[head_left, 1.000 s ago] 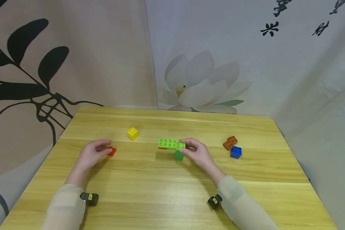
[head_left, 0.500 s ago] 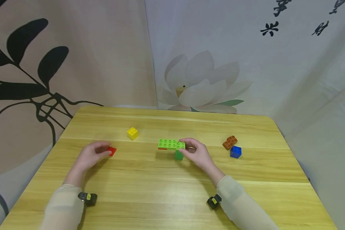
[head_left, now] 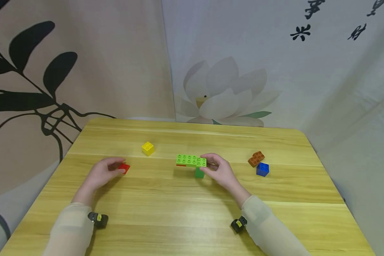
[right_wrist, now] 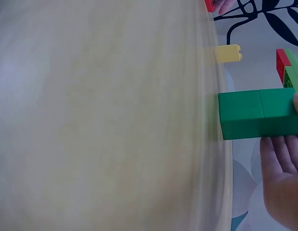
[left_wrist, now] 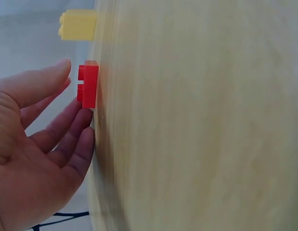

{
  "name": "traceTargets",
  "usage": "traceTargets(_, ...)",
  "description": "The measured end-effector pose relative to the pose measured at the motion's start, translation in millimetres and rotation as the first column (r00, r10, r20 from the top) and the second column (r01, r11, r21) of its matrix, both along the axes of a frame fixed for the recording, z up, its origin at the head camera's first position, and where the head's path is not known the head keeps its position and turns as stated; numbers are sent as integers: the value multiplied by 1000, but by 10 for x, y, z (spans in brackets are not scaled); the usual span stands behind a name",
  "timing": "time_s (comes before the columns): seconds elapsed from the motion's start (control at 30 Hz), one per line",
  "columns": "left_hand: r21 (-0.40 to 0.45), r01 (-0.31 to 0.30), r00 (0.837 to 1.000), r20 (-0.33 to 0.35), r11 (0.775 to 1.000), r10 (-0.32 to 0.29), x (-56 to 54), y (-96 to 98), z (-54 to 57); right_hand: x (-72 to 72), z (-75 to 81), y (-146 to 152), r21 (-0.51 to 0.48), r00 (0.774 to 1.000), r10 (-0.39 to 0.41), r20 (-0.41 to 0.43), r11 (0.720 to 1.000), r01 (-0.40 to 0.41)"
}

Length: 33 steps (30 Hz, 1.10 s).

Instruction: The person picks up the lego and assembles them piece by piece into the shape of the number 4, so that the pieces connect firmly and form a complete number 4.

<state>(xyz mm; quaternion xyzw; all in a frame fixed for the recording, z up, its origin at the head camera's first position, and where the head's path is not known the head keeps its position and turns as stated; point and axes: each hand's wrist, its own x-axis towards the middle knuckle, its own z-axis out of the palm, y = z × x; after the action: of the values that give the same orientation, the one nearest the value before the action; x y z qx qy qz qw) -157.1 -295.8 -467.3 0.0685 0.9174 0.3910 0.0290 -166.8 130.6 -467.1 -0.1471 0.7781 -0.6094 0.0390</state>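
Note:
A flat red brick (head_left: 125,168) lies on the table at the left. My left hand (head_left: 103,174) is right at it; in the left wrist view the thumb stands apart from the red brick's studs, with the fingers loosely bent below and behind. My right hand (head_left: 220,171) grips the right end of a brick build in the middle of the table. Two dark green bricks (right_wrist: 257,113), one on the other, form its upright column. Light green bricks (head_left: 187,160) lie across the top and reach out leftward, with a red piece (right_wrist: 282,65) beneath their far end.
Behind and between the hands sits a yellow brick (head_left: 148,148). Over to the right, brown bricks (head_left: 256,159) lie against a blue brick (head_left: 262,169). The wooden table (head_left: 179,220) ends at a printed cloth backdrop (head_left: 131,64).
My left hand has shifted slightly at the red brick, which keeps its place. The right hand and the brick build hold still.

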Motion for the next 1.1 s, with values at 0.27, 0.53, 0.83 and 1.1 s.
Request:
traceTargets(0.27, 8, 50, 999, -9, 999, -50, -25, -7, -17, 110, 266, -39, 40, 998, 8, 56, 999, -10)
traceTargets(0.53, -3, 65, 998, -6, 998, -65, -20, -2, -13, 36, 90, -3, 31, 996, 6, 86, 999, -9)
traceTargets(0.83, -22, 51, 999, -3, 998, -51, -37, -16, -56, -14, -43, 49, 28, 994, 11, 109, 1000, -14)
traceTargets(1.1, -11, 50, 999, -15, 999, -50, -42, -29, -79, -24, -31, 41, 27, 991, 24, 129, 999, -28)
